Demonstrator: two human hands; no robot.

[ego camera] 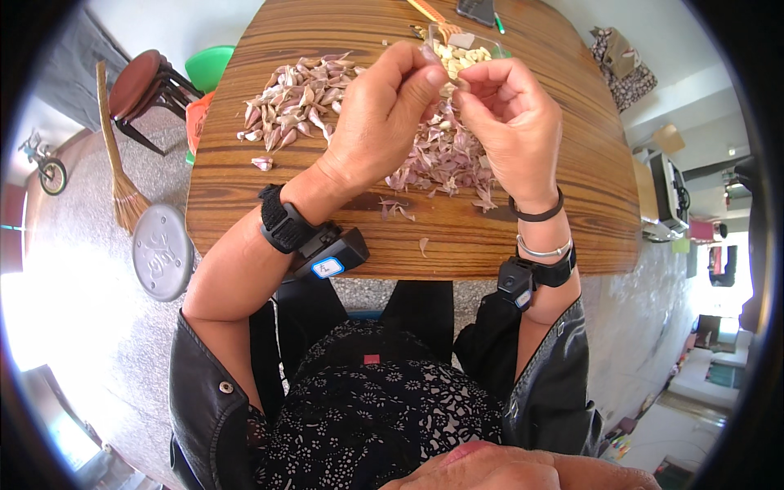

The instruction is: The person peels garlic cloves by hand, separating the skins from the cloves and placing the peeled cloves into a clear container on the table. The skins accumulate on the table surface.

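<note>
Both hands meet above a heap of purple garlic skins (453, 160) on the wooden table. My left hand (392, 104) pinches a purplish garlic piece (431, 55) between thumb and forefinger; whether it is a clove or only skin is unclear. Close beside it, my right hand (517, 119) has a small pale garlic piece (458, 84) at its fingertips, partly hidden by the fingers. Unpeeled garlic cloves (300, 98) lie piled left of my left hand. Just beyond the hands, peeled garlic cloves (462, 60) fill a clear plastic container (497, 46).
The wood-grain table (576, 202) bears a phone (476, 11), a green pen (499, 23) and an orange plastic utensil (429, 12) at its far side. A lone garlic clove (262, 163) lies near the left edge. Stacked stools (136, 86), a broom (119, 165) and a grey stool (162, 252) stand left.
</note>
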